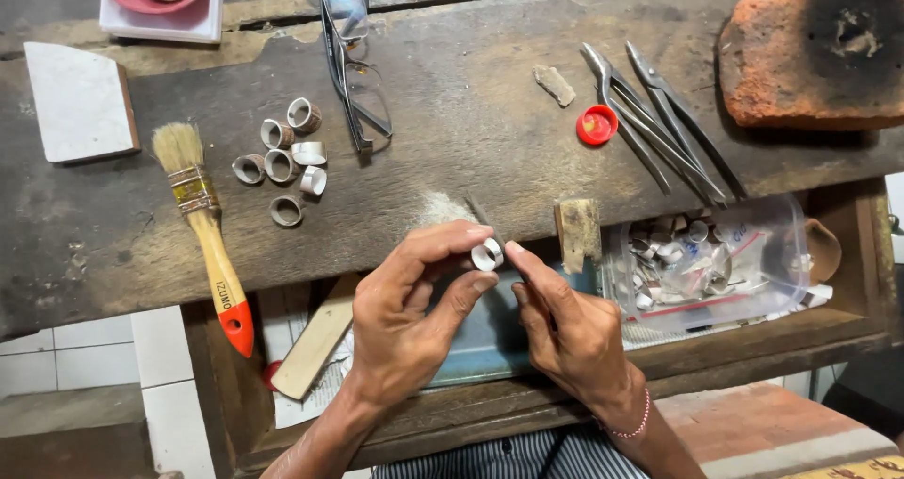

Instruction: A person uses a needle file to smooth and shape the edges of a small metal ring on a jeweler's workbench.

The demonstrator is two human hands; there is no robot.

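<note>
A small silver ring [487, 254] is pinched between the thumb and forefinger of the left hand [405, 324], just over the front edge of the dark wooden table [471, 112]. The forefinger of the right hand [570, 333] is pressed against the ring's right side, the other fingers of that hand being curled together below. The ring is seen as a short, wide band, pale and dull, with its open bore turned toward the camera.

A clear plastic bag [706, 262] of metal scraps, with small white labels printed in blue and red inside it, is laid in the open drawer to the right of the hands. A paintbrush [202, 225] with an orange-tipped wooden handle bearing dark lettering is laid at the left, and seven more rings [282, 154] are clustered just beside its bristles. Spectacles [350, 60], a red cap [597, 125], two pairs of pliers [659, 126] and a scorched brick [815, 46] are spread farther back. Bare table is left between the rings and the hands, and the table's front edge is met directly behind the held ring.
</note>
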